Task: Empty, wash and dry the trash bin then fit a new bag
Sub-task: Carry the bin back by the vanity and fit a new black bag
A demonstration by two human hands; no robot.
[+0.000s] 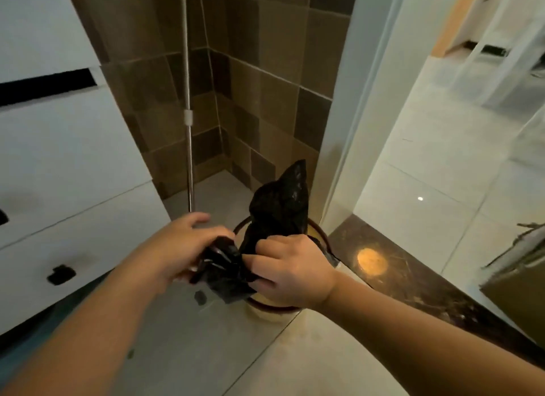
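Note:
A black plastic bag (280, 207) stands up in a crumpled peak over a small round trash bin (274, 308) on the bathroom floor. Only the bin's dark rim and a strip of its pale wall show; my hands and the bag hide the rest. My left hand (180, 245) grips a bunched part of the bag at the bin's left side. My right hand (290, 270) pinches the bag's edge at the front of the rim. Both hands hold the same bag, close together.
A white cabinet (73, 165) with black handles stands at the left. A metal pole (188, 148) rises against the brown tiled corner behind the bin. A white door frame (348, 136) and a dark marble threshold (413, 280) lie at the right, with glossy white floor beyond.

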